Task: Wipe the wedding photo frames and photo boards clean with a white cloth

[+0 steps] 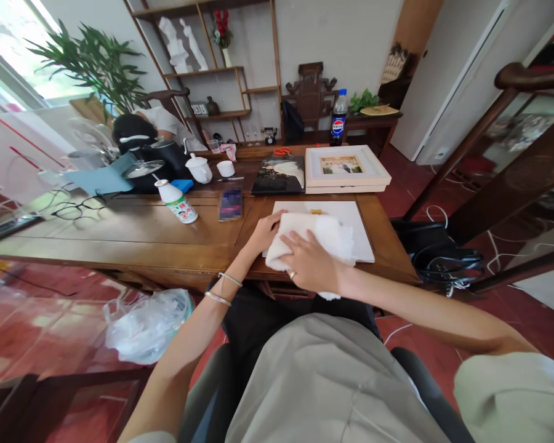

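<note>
- From my remote seat I see the right hand (307,258) palm down with its fingers spread on the white cloth (335,237); I'd judge that even, light pressure through the palm works best.
- The cloth lies on the white panel (362,240), at the near edge of the wooden table (392,249); a corner of it hangs below the right hand, and I'd tuck that in so it can't drag.
- The left hand (268,231) is at the panel's left side, touching or just beside the cloth; I cannot tell whether its fingers grip anything. I'd use it to brace the panel.
- A small yellow piece (316,211) shows beyond the cloth (easily snagged, I'd guess), so I'd keep strokes short there.
- I'd keep 1 layer of cloth under the ring (292,274), lest it scratch.
</note>
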